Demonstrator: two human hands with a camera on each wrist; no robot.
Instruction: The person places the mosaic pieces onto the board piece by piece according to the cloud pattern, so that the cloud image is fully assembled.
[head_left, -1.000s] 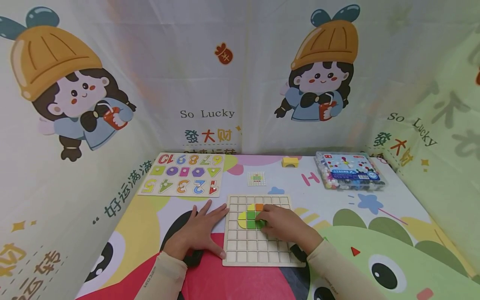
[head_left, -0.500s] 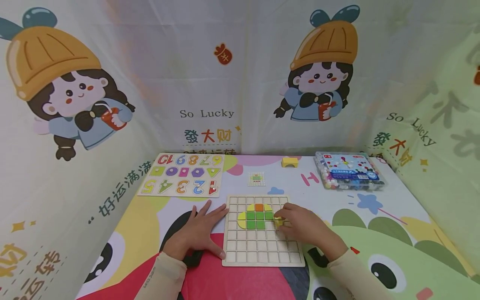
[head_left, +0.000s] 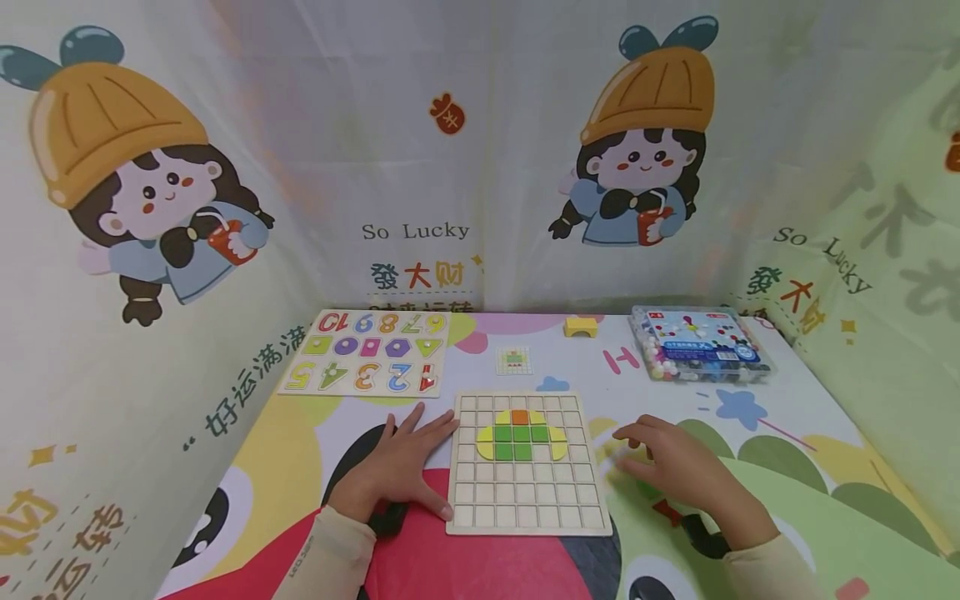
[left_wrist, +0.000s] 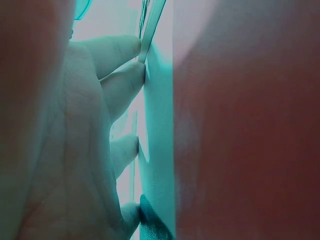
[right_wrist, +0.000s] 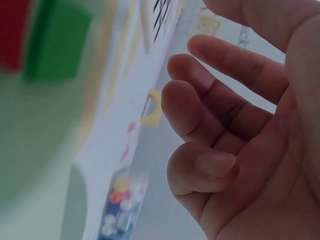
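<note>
A square wooden grid board (head_left: 525, 504) lies on the patterned mat. In its upper half, green squares (head_left: 513, 442), an orange square (head_left: 520, 417) and yellow rounded pieces (head_left: 558, 443) form a domed shape. My left hand (head_left: 390, 471) rests spread at the board's left edge; in the left wrist view its fingertips touch that edge. Off the board's right side, my right hand (head_left: 682, 462) hovers with loosely bent fingers and nothing between them. Below it on the mat are a green block (right_wrist: 60, 40) and a red piece (head_left: 667, 510), partly hidden by the hand in the head view.
Behind the board lies a small printed pattern card (head_left: 513, 361). A number and shape puzzle board (head_left: 360, 354) is at back left. A yellow arch block (head_left: 581, 327) and a clear box of colourful beads (head_left: 701, 346) stand at back right, before a printed cloth wall.
Over the last second, the right hand set a green square and yellow rounded pieces into the shape. It then let go and moved right, off the board. The left hand stayed put.
</note>
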